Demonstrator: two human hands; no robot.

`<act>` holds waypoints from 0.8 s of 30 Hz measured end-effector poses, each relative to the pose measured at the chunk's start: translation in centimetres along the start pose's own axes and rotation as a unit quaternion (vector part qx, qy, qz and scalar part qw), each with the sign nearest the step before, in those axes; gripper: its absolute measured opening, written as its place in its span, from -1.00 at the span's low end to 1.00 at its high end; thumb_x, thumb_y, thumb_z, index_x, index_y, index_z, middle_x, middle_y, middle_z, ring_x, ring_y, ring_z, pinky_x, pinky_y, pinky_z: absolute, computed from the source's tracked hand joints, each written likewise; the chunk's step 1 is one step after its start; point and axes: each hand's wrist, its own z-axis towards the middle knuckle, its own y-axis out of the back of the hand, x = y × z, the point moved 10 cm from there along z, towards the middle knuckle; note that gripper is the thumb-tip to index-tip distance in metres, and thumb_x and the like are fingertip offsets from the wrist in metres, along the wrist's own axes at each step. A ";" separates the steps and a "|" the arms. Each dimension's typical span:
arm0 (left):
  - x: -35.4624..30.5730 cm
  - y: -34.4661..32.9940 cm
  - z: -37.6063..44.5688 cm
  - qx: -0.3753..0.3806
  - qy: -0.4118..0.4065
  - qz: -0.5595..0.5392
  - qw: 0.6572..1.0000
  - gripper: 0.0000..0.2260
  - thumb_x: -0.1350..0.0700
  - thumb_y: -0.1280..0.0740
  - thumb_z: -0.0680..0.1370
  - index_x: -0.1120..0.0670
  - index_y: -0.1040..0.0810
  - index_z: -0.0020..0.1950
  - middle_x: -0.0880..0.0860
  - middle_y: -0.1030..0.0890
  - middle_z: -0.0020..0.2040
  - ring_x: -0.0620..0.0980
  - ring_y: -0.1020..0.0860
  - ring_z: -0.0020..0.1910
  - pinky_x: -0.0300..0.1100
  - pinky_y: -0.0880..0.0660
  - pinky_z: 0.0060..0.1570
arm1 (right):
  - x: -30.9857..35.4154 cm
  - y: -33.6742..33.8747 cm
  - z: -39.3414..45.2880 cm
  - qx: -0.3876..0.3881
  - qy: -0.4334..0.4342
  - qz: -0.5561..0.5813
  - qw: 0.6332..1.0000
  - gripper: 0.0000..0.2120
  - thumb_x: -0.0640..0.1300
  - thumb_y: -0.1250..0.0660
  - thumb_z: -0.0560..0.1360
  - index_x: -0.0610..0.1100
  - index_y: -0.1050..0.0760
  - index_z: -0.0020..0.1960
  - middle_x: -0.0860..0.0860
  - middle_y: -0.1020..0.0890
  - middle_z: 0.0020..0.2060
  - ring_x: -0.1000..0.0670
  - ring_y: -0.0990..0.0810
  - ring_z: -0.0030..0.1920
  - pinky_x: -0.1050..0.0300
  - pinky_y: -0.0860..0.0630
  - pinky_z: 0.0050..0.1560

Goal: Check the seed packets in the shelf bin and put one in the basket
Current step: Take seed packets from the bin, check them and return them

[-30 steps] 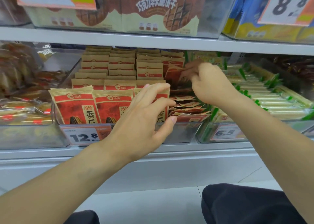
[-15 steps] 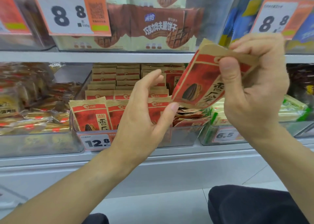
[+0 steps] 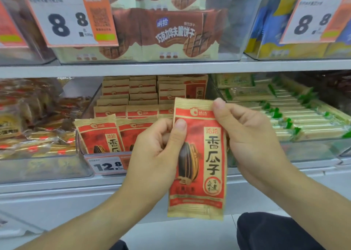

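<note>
- I have one seed packet (image 3: 197, 160) out of the shelf bin (image 3: 89, 105) and I'm holding it upright in front of me, its printed face towards me, so the checking is under way.
- My left hand (image 3: 155, 153) pinches the packet's left edge, thumb on the front and fingers curled behind it.
- My right hand (image 3: 252, 136) grips the right edge near the top corner, fingers wrapped round the back.
- The packet hangs in the air between my hands, in front of the shelf edge and just right of the price tag (image 3: 108, 166); it touches neither bin nor shelf.
- The other packets (image 3: 98, 136) stand in rows in the bin behind my left hand, undisturbed as far as I can tell.
- Left to do, I judge: finish looking this one over, then put it in the basket.
- No basket shows anywhere in my view, so I can't tell where it sits; I'd guess it is lower down or off to one side.
</note>
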 end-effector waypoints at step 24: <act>2.3 2.0 2.0 -0.128 0.027 0.026 0.991 -0.60 -0.01 -0.14 0.71 0.15 -0.61 -0.15 0.11 -0.70 -0.29 0.11 -0.67 -0.33 0.02 -0.61 -0.24 | -4.2 -1.8 -0.9 0.382 -0.093 -0.200 0.897 -0.33 -0.32 -0.52 0.39 0.00 -0.38 0.41 -0.07 -0.71 0.15 -0.26 -0.73 -0.02 -0.03 -0.69 -0.12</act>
